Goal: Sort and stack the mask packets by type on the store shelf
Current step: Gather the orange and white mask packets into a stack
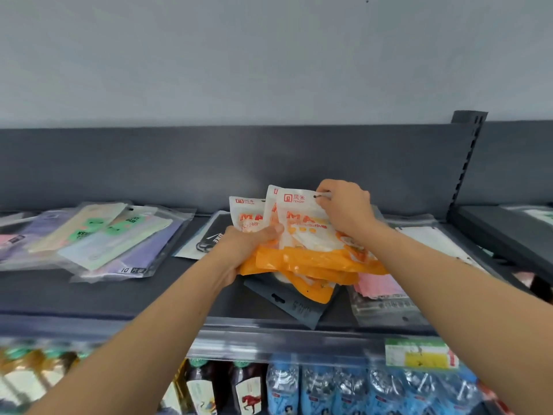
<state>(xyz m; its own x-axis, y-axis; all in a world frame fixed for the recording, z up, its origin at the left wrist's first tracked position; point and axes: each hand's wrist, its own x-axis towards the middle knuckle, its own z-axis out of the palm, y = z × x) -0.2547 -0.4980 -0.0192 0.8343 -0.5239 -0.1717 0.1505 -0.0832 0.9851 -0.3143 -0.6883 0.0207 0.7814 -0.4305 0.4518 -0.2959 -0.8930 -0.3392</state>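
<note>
Several orange-and-white mask packets (pixel 302 235) stand fanned above the dark grey shelf (pixel 149 298) at its middle. My left hand (pixel 248 247) grips their lower left side, thumb across the front. My right hand (pixel 344 208) pinches the top right corner of the front packet. One more orange packet (pixel 317 290) lies flat beneath them on a dark grey packet (pixel 293 307). A loose pile of clear packets with purple, green and pale masks (pixel 98 238) lies at the left. A black-and-white packet (pixel 206 238) lies behind my left hand.
Clear packets with pink and white masks (pixel 386 292) lie at the right. A slotted upright post (pixel 466 163) divides this shelf from the neighbouring one. Below the shelf edge stand rows of bottles (pixel 281 387), and a green and yellow price tag (pixel 419 353) hangs on the rail.
</note>
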